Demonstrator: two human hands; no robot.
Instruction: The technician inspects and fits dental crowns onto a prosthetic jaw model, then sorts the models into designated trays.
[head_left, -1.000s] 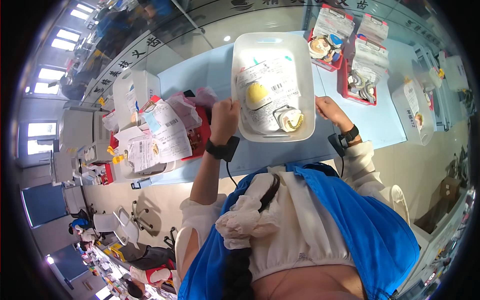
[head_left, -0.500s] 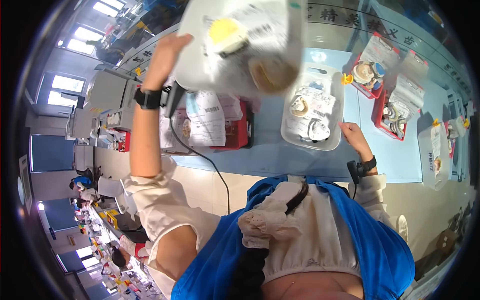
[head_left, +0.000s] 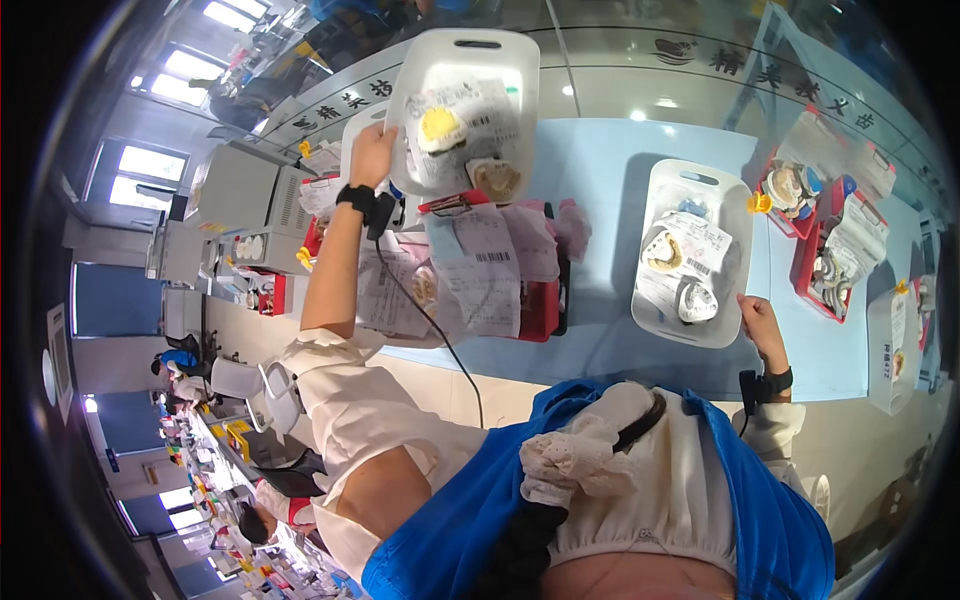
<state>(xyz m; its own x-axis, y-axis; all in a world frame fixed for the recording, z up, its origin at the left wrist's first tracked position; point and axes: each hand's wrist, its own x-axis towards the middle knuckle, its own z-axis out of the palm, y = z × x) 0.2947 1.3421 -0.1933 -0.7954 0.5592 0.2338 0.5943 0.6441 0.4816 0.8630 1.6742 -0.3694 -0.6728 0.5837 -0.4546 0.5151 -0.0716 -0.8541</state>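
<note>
My left hand (head_left: 372,155) is closed on the left rim of a white plastic tray (head_left: 515,125), held up above the red bins. In this tray lie a yellow-and-white dental model (head_left: 442,128), a tan dental model (head_left: 496,180) and printed paper slips. My right hand (head_left: 763,327) grips the right rim of a second white tray (head_left: 650,300), which lies on the blue tabletop. That tray holds two dental models, one cream-coloured (head_left: 661,251) and one whitish (head_left: 697,301), beside paper slips and a small blue item. My right fingertips are partly hidden.
Red bins (head_left: 540,310) with paper slips stand below the raised tray. More red bins (head_left: 803,262) with dental models sit at the right, near a white bin (head_left: 886,365). A black cable (head_left: 430,318) hangs from my left wrist. A glass panel (head_left: 620,80) runs behind the blue table (head_left: 590,170).
The tray in my left hand has gone down, away from my head, over the red bins at the left. My view has shifted, and my right hand stays at the other tray's rim.
</note>
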